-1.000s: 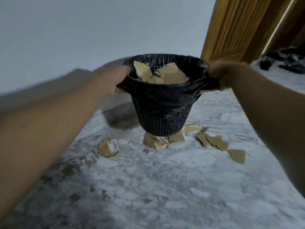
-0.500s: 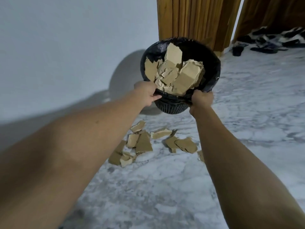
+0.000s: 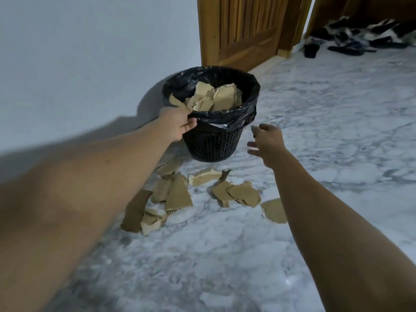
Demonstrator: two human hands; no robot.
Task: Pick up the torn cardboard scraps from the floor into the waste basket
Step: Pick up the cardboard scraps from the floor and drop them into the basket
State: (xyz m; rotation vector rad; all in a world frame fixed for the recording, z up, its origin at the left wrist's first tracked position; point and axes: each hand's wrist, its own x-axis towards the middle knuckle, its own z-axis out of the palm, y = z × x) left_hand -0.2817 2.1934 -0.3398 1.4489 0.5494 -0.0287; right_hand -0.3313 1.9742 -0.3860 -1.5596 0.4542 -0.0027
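On my feed the scraps [image 3: 179, 194] lie on the floor [image 3: 315, 131], in a loose cluster just in front of the basket [image 3: 211, 145]. Several pieces overlap. One piece lies apart at the right end of the cluster, partly hidden by the right forearm. The left end of the cluster runs under the left forearm.

The basket is a black mesh type. It stands upright with its base on the floor, close to the wall [image 3: 90, 52]. A black liner [image 3: 225, 118] is folded out over its rim. The binned scraps [image 3: 222, 95] fill it to about rim height, and one piece leans on the rim at the near left.

Left hand [image 3: 177, 124]: it grips the near-left rim of the basket. The thumb lies on top and the fingers curl under the liner's fold.

Right hand [image 3: 267, 140]: it hangs in the air just to the right of the basket and does not touch it. The fingers are spread wide and relaxed, and they hold nothing. The hand is slightly blurred.

The floor is pale grey marble with darker veins. The wall is plain and light. A wooden door [image 3: 243, 30] stands behind the basket, at the end of the wall. I see dark footwear [image 3: 351, 43] on the floor at the far right, well apart from the basket.
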